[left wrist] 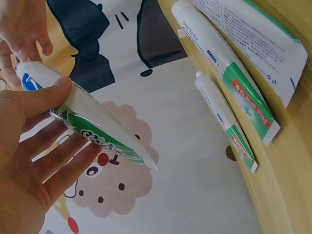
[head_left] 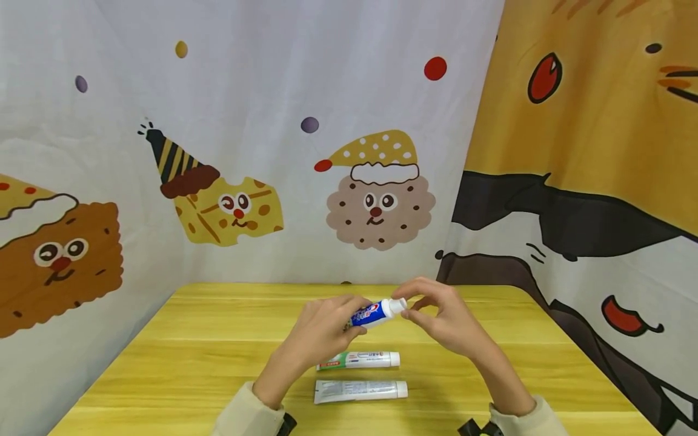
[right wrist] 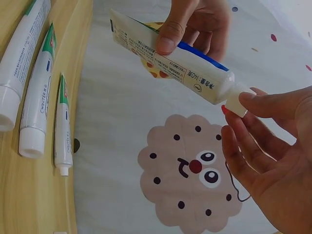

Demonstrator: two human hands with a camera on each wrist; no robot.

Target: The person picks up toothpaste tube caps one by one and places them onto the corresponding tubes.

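Note:
A blue, white and green toothpaste tube (head_left: 368, 315) is held above the table in my left hand (head_left: 325, 325). The left thumb presses one face and the fingers lie along the other, with the flat crimped end (left wrist: 151, 163) free. My right hand (head_left: 448, 319) is at the tube's other end. In the right wrist view its thumb lies on the white cap (right wrist: 236, 100), with the index finger behind, pinching it. The cap sits at the tube's neck. The left palm covers part of the tube in the head view.
On the wooden table (head_left: 218, 363) lie a green and white toothpaste tube (head_left: 368, 360) and, nearer me, a whitish tube (head_left: 357, 391). Both wrist views also show a smaller tube (right wrist: 63, 129) beside them. A cartoon-printed cloth (head_left: 305, 254) hangs behind the table.

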